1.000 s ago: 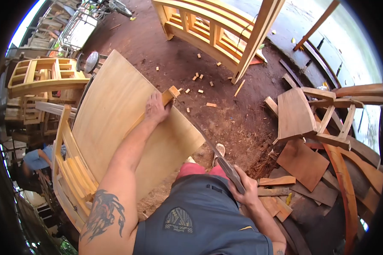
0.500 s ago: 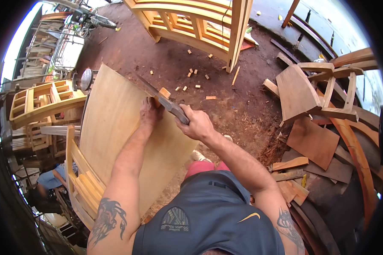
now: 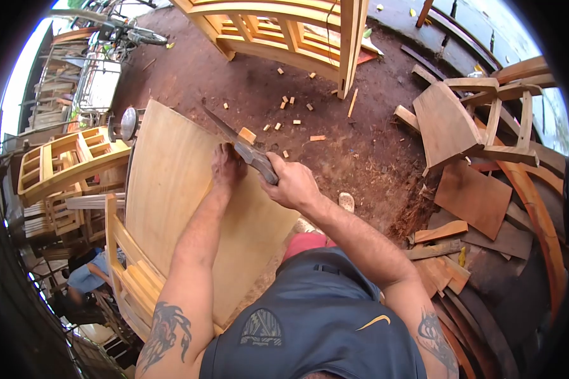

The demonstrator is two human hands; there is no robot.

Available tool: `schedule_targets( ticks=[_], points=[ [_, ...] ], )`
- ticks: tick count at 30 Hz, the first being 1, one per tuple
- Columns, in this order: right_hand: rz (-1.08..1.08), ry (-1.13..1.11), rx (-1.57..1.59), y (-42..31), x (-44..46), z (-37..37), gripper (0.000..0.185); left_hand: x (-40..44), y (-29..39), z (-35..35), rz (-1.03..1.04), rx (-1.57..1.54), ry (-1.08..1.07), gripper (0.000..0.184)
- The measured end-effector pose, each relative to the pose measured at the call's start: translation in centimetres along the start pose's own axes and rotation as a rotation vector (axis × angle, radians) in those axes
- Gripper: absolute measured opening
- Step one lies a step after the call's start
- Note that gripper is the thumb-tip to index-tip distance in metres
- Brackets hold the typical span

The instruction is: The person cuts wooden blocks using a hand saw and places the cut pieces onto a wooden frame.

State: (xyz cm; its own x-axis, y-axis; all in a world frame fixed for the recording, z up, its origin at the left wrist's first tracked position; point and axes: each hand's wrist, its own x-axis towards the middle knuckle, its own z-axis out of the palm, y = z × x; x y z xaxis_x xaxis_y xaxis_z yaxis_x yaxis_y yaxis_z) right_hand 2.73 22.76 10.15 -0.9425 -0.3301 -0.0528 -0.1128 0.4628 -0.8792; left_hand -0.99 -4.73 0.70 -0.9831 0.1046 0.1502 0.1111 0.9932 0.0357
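Left hand at 11 o'clock, fingers curled down firmly round wood piece on counter; right hand near center, closed fully round handle of handsaw; blade points to 11, by the piece's end; end block looks attached, so this cut seems unfinished; cut depth can't be told; small blocks on ground at 12 look like finished offcuts; slatted frame beyond them; scrap boards at 4; swoosh logo on shirt at 5, patterned crest at 6; no readable writing.
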Motion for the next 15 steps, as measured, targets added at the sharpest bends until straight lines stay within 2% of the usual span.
schedule_targets(
  ticks=[4, 6, 8, 10, 13, 15],
  points=[
    [-0.030, 0.054, 0.014, 1.2, -5.3, -2.5, 0.059, 0.2, 1.4, -1.6, -0.063, -0.015, -0.001, 0.046],
    [-0.068, 0.088, 0.028, 2.4, -10.8, -4.8, 0.068, 0.5, 1.5, -1.8, -0.046, -0.013, 0.026, 0.049],
    [-0.002, 0.024, -0.014, 2.9, -17.0, -8.6, 0.071, 0.3, 1.6, -1.5, -0.046, -0.014, 0.032, 0.052],
    [-0.028, 0.029, -0.028, 1.6, -21.8, -12.3, 0.071, 0.3, 1.3, -1.2, -0.055, -0.005, 0.026, 0.055],
    [-0.012, 0.004, -0.023, -0.2, -22.7, -14.1, 0.070, 0.2, 1.2, -1.1, -0.051, 0.006, 0.010, 0.058],
    [-0.046, 0.017, -0.082, 0.8, -19.5, -11.7, 0.069, 0.4, 1.4, -1.4, -0.041, 0.005, 0.022, 0.056]
  ],
)
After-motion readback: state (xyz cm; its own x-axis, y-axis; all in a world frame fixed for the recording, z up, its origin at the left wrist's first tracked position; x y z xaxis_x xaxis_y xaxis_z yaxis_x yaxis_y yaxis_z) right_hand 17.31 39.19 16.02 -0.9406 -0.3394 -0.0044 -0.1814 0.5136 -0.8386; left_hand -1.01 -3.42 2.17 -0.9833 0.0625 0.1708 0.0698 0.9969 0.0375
